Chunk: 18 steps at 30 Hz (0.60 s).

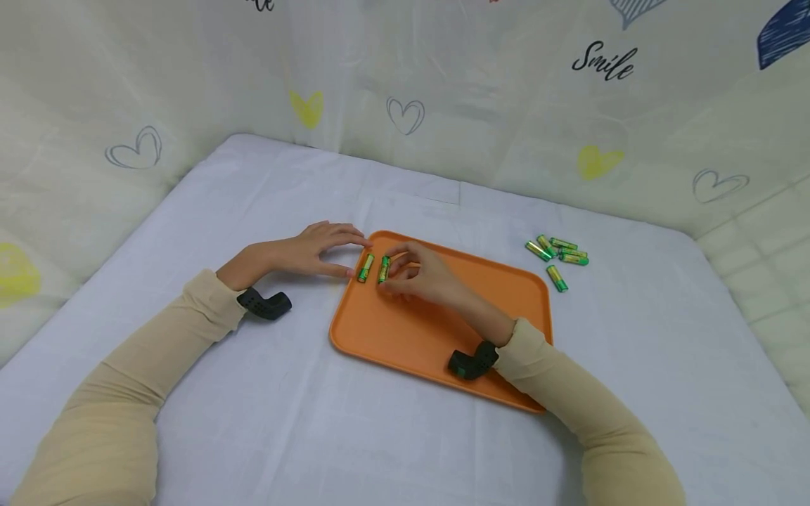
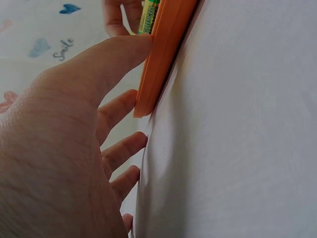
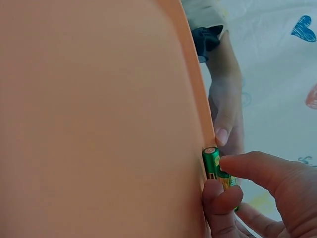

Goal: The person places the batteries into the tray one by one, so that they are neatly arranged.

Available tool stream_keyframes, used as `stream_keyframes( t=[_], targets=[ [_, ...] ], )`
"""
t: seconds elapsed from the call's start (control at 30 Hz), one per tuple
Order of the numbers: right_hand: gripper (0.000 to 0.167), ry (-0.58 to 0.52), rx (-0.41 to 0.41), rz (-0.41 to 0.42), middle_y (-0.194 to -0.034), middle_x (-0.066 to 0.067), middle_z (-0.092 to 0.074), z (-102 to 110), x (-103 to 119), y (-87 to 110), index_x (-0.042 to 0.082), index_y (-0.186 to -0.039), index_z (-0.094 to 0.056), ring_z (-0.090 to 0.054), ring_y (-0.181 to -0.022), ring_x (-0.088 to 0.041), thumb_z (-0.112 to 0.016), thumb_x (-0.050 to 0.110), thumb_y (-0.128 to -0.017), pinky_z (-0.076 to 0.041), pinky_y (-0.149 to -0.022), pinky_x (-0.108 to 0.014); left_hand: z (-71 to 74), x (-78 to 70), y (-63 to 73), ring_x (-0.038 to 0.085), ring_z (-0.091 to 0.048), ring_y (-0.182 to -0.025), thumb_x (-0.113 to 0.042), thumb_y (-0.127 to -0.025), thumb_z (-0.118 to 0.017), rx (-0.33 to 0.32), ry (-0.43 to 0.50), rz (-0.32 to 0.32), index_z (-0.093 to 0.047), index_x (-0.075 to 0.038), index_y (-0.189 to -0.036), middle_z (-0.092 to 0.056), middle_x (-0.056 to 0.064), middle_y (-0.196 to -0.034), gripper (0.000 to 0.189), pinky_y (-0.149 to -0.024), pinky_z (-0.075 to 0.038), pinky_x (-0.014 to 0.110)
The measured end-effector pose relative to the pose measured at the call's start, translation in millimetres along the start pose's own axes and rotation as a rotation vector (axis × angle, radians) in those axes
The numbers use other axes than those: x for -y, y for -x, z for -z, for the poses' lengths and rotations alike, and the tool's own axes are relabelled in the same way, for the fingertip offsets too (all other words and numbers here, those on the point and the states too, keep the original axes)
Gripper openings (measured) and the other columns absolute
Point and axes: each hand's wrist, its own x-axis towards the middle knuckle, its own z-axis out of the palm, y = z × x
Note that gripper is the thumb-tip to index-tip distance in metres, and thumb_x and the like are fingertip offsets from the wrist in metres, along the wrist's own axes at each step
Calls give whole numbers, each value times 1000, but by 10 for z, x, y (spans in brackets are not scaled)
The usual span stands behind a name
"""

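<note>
My right hand point(image 1: 422, 275) pinches a green and gold battery point(image 1: 384, 270) between thumb and fingers, close over the left end of an orange tray point(image 1: 405, 330). Just to its left, another battery point(image 1: 365, 268) of the same kind lies on the tray near the left rim. My left hand point(image 1: 316, 249) is at the tray's upper left edge, fingers spread and fairly straight. In the left wrist view the thumb tip point(image 2: 143, 44) touches the tray's rim. The right wrist view shows the pinched battery point(image 3: 225, 181) partly covered by my fingers.
Several more green and gold batteries point(image 1: 557, 249) lie in a loose group on the white cloth point(image 1: 633, 330), beyond the tray's right end. A pale curtain point(image 1: 481, 91) printed with hearts hangs behind the table. My right forearm crosses the tray's right part.
</note>
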Motion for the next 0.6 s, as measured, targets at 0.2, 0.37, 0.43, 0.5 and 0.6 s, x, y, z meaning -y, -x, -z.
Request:
stream_keyframes(
  t=[0.2,0.37,0.43,0.5,0.6],
  targets=[
    [49,15,5,6,-108,-15,-58,-47,10,-53,2,-130,-49,-60,-65,-18,-73,8,-87,-50,-60,-28,-5,11,-6,27,-18,-146,-47,-93,-62,-1,-7,-4,-44,-25,-146,-35,2,-150,60,-115,0,58],
    [47,23,9,22,-102,-14,-58,-75,15,-85,0,-126,-50,-55,-59,-17,-73,8,-87,-48,-55,-27,-6,23,-14,26,-22,-144,-46,-93,-62,-10,-12,-14,-45,-24,-145,-36,2,-149,59,-115,-1,58],
    [45,20,6,22,-102,-14,-58,-83,13,-93,-1,-125,-50,-54,-57,-16,-73,7,-87,-48,-55,-27,-8,20,-11,26,-21,-144,-45,-93,-63,-11,-5,-15,-44,-24,-145,-36,2,-149,59,-115,-1,58],
    [43,22,1,21,-103,-13,-58,-89,14,-97,-2,-124,-50,-53,-57,-15,-72,7,-87,-49,-54,-27,-11,18,-9,27,-21,-144,-45,-93,-63,-13,-2,-20,-45,-24,-145,-36,3,-149,59,-115,-2,59],
    [43,30,-4,17,-105,-15,-59,-100,16,-101,-2,-124,-50,-52,-56,-14,-72,6,-87,-49,-54,-26,-14,16,-5,27,-20,-145,-45,-93,-63,-13,7,-24,-45,-24,-145,-36,3,-149,58,-115,-2,59]
  ],
)
